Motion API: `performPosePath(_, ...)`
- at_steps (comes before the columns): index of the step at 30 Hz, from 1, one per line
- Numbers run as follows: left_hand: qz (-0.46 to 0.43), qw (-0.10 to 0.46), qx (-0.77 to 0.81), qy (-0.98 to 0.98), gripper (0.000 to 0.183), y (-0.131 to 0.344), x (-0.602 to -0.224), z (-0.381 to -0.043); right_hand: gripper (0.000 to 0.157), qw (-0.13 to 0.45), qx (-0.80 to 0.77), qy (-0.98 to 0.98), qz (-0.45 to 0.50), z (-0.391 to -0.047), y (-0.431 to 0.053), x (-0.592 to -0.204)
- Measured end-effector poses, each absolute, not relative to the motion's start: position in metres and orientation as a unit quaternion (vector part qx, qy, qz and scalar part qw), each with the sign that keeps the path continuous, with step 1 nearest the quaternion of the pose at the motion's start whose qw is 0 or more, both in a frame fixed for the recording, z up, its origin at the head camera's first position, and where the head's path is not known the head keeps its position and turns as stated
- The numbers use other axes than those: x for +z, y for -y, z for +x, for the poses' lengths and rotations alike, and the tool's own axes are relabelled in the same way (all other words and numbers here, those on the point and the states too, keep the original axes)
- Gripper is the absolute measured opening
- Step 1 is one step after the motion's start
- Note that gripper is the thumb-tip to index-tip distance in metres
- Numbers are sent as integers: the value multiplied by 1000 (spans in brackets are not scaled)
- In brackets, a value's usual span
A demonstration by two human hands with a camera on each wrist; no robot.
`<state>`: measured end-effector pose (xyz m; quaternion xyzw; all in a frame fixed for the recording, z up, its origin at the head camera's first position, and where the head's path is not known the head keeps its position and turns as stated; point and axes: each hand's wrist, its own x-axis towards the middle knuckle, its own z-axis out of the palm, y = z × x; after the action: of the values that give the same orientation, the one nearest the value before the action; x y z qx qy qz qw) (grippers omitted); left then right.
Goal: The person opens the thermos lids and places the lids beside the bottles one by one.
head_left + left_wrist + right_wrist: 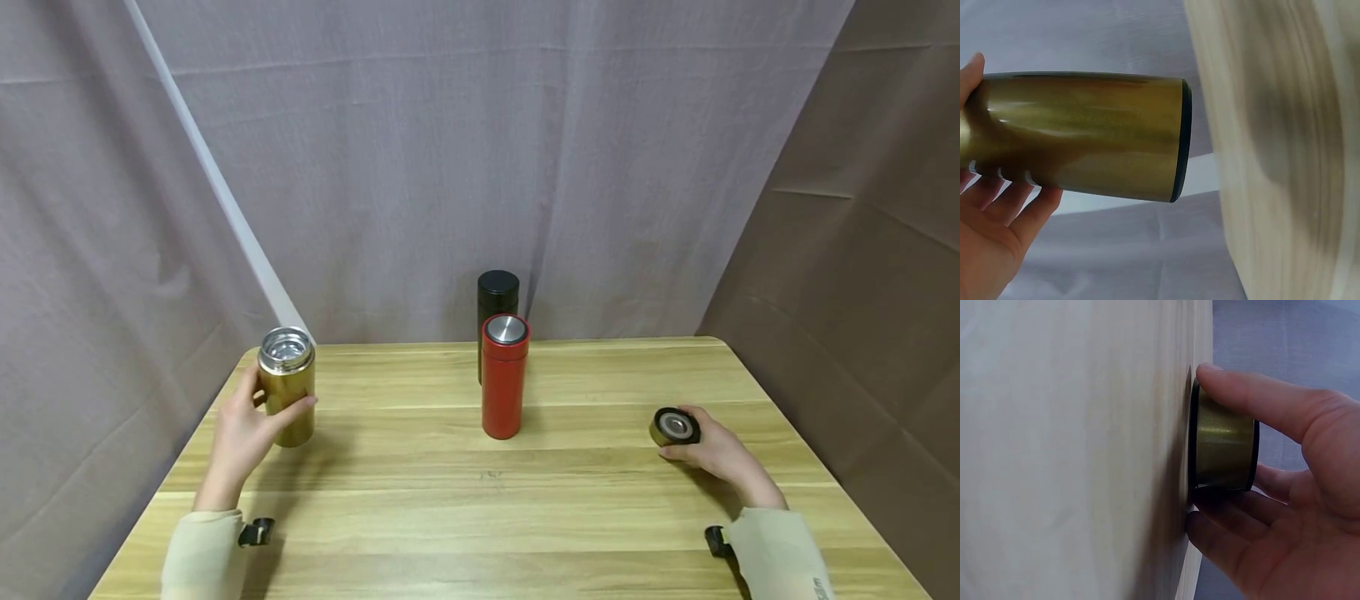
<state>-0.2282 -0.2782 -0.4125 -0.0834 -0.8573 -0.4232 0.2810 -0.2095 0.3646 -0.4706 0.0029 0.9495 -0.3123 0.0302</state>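
Above the left part of a wooden table (420,517), near its far corner, a gold flask (291,385) is held roughly upright, with its silvery mouth (287,347) exposed and turned upward. Its black-edged base is seen apart from the tabletop in the left wrist view. The flask is gripped from the side by the left hand (242,432), the thumb being laid against one side and the fingers being curled against the other.

On the opposite part of the table, toward the right edge, a gold lid (675,427) with black rims is pinched between the thumb and fingers of the right hand (718,456). Its ringed inner side is turned up. The lid is held low at the wood; whether the two are touching cannot be told.

Between the hands, well apart from both, a red flask (503,392) is set upright on the table, topped by a silver disc. Just behind it, a black flask (498,292) is partly hidden. Both forearms are covered by pale sleeves (202,554). Beyond the table, a grey cloth (375,167) is hung, and the right side is covered by a brown cloth (862,208).
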Motion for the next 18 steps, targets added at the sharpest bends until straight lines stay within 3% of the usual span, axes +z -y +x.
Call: performPosePath(18, -85, 247, -415, 871, 80, 277, -427, -235, 98, 34, -307, -951, 12, -209, -364, -470)
